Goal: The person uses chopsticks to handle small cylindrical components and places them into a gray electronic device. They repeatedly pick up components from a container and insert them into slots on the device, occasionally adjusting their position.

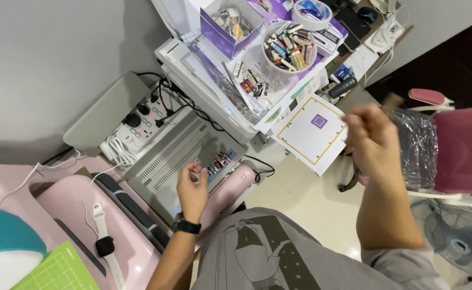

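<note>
Head view: small coloured pieces (219, 160) on the grey machine (185, 156) are pinched by the left hand (192, 189), while the blurred right hand (373, 140), grip unclear, is raised by a white yellow-bordered card (310, 133).

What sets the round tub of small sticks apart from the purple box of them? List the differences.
The tub is white and round; the box is purple with straight sides. The tub is packed full, with sticks poking out over its rim; the box holds a smaller heap lying low inside. The tub sits nearer the right hand, the box farther back. Both are open on top and hold small mixed-colour sticks.
</note>
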